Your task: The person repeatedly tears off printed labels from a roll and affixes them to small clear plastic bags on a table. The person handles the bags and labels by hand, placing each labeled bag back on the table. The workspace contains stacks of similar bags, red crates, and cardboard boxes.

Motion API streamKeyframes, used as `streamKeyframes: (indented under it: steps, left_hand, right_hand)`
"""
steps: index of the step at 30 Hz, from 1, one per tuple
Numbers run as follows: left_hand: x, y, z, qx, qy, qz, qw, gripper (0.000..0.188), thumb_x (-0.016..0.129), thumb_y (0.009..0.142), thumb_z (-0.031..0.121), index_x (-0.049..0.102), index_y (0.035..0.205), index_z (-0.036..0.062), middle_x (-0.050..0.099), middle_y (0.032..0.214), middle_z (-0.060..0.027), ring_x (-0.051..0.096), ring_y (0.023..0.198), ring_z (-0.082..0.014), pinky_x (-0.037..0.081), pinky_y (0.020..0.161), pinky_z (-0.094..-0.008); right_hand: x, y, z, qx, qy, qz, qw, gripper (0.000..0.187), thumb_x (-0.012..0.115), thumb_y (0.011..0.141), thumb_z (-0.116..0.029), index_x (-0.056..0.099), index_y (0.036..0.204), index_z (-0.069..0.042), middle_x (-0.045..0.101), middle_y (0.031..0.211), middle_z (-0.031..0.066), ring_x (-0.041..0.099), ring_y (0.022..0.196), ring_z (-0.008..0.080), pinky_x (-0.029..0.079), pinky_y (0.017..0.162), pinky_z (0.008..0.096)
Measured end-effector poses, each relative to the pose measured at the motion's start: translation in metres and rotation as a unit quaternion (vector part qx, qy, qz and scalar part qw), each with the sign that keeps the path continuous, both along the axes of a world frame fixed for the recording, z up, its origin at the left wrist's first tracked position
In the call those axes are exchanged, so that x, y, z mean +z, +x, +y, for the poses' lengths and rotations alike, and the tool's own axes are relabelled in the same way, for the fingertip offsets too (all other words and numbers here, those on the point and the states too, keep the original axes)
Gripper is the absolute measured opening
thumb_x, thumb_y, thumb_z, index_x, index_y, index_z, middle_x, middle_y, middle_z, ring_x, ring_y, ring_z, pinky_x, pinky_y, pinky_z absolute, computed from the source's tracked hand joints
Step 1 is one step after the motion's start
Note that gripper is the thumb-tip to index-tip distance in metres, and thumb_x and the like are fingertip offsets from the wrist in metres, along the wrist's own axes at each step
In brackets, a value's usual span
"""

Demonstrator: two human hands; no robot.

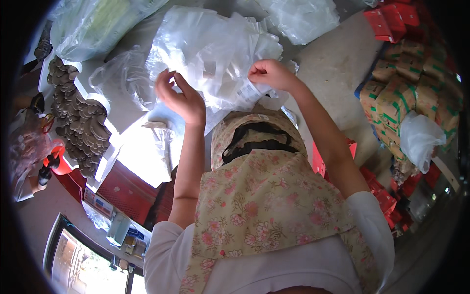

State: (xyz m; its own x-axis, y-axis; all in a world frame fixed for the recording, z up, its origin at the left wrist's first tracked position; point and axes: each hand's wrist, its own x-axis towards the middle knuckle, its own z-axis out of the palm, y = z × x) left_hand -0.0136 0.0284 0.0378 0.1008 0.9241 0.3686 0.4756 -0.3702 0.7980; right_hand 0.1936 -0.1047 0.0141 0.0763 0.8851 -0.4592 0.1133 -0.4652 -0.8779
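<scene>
A heap of clear plastic bags lies in front of me. My right hand is closed in a pinch at the heap's right side, on the edge of a clear plastic bag with a pale printed patch. Over the heap's left side, my left hand is raised with fingers curved and apart, holding nothing. A filled whitish bag lies on the bright work surface to the left of my left forearm.
Grey-brown mushrooms are piled in a white-edged bin at left, beside another person's gloved hand and an orange-red container. Stacked brown cartons with green tape stand at right, near red crates. A scale sits lower left.
</scene>
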Motion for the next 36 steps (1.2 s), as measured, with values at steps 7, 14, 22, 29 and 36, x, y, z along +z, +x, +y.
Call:
streamKeyframes:
  steps: [7, 14, 22, 29, 36]
  left_hand:
    - [-0.013, 0.008, -0.05, -0.258, -0.011, 0.03, 0.966, 0.018, 0.057, 0.082, -0.004, 0.058, 0.099, 0.0019, 0.063, 0.104, -0.0159, 0.062, 0.094, -0.0359, 0.049, 0.08, -0.0416]
    - [-0.015, -0.003, -0.042, -0.23, 0.052, 0.259, 0.937, 0.024, 0.067, 0.079, 0.009, 0.063, 0.103, 0.0091, 0.06, 0.114, -0.0103, 0.055, 0.109, -0.0317, 0.041, 0.089, -0.0428]
    - [-0.015, 0.011, -0.053, -0.318, -0.019, 0.114, 0.941, 0.02, 0.063, 0.08, 0.003, 0.061, 0.099, 0.0038, 0.063, 0.095, -0.0142, 0.061, 0.09, -0.0332, 0.048, 0.08, -0.0424]
    - [-0.032, 0.01, -0.059, -0.376, -0.01, 0.185, 0.908, 0.02, 0.069, 0.077, 0.014, 0.061, 0.094, 0.0068, 0.065, 0.097, -0.0083, 0.061, 0.096, -0.0313, 0.048, 0.082, -0.0425]
    - [-0.026, 0.004, -0.035, -0.213, -0.254, 0.003, 0.943, 0.013, 0.065, 0.086, 0.014, 0.069, 0.091, 0.0026, 0.069, 0.085, -0.0091, 0.063, 0.072, -0.0262, 0.05, 0.065, -0.0345]
  right_hand:
    - [-0.008, -0.002, -0.015, 0.068, -0.054, -0.15, 0.985, 0.023, 0.07, 0.08, -0.014, 0.071, 0.101, -0.005, 0.064, 0.073, 0.0044, 0.059, 0.067, 0.0121, 0.047, 0.061, 0.0288]
    - [0.058, 0.039, -0.031, 0.197, -0.174, 0.044, 0.964, 0.014, 0.067, 0.081, -0.014, 0.07, 0.091, -0.004, 0.061, 0.07, -0.0003, 0.055, 0.063, 0.0086, 0.044, 0.058, 0.0265]
    - [-0.018, -0.018, 0.011, -0.053, -0.057, -0.267, 0.961, 0.02, 0.073, 0.076, -0.024, 0.069, 0.085, -0.007, 0.068, 0.078, 0.0096, 0.065, 0.071, 0.023, 0.05, 0.064, 0.0354]
    - [0.023, 0.034, -0.04, -0.012, -0.215, -0.18, 0.96, 0.016, 0.073, 0.074, -0.021, 0.069, 0.079, -0.006, 0.065, 0.069, 0.0045, 0.062, 0.064, 0.0204, 0.049, 0.061, 0.0354]
    - [0.04, 0.02, -0.029, 0.073, -0.012, 0.021, 0.997, 0.003, 0.062, 0.085, -0.004, 0.063, 0.083, -0.004, 0.062, 0.079, -0.0013, 0.057, 0.073, 0.0082, 0.046, 0.071, 0.0254]
